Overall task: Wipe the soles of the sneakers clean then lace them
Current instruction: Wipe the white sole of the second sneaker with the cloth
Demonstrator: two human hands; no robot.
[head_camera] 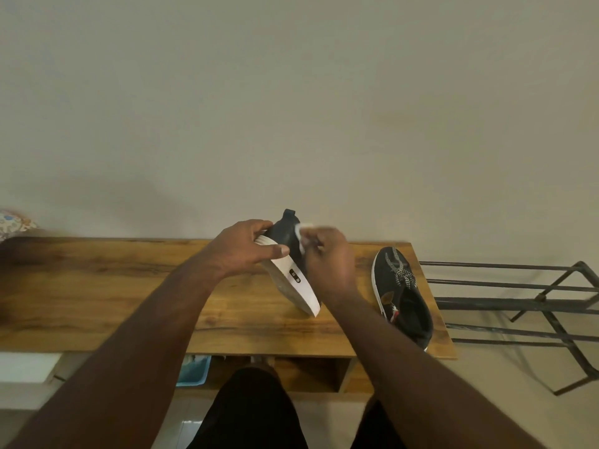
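A black sneaker with a white sole (299,286) stands tilted on its side on the wooden table (129,296). My left hand (241,251) grips its raised end, thumb across the white sole. My right hand (330,264) holds a white wipe (303,231) against the sneaker's black upper; the hand is blurred. The second black sneaker (403,296), with black-and-white laces in it, lies upright near the table's right edge, apart from both hands.
A dark metal rack (534,306) stands on the floor right of the table. A patterned object (14,223) sits at the far left by the wall. A blue container (194,371) shows under the table. My legs are below the table's front edge.
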